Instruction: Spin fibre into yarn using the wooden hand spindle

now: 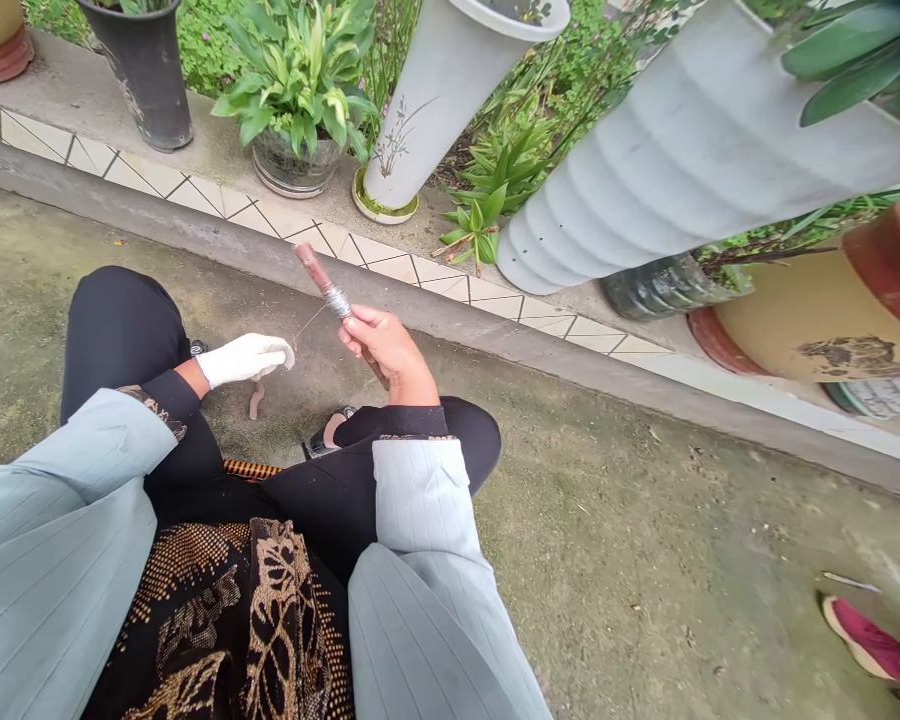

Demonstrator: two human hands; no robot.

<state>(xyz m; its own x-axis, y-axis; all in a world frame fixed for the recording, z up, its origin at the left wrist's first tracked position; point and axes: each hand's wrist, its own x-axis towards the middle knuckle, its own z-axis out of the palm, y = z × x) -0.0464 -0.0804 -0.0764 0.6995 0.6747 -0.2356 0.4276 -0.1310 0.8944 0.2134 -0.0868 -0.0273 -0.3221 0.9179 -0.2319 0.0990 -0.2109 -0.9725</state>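
My right hand (385,345) grips a reddish-brown stick (313,268) that points up and to the left, with a coil of silvery wire (337,301) wound around it just above my fingers. A thin strand of wire (309,322) runs from the coil towards my left hand (244,359). That hand wears a white glove and is closed, pinching the strand's end. Both hands are above my knees, over the concrete ground. A small brownish piece (256,400) lies on the ground below my left hand.
A tiled kerb (420,270) crosses ahead of me, with plant pots behind: a black pot (146,70), a leafy plant in a glass pot (294,160), tall grey pots (435,90) and an ochre pot (817,310). A red shoe (870,645) lies at lower right.
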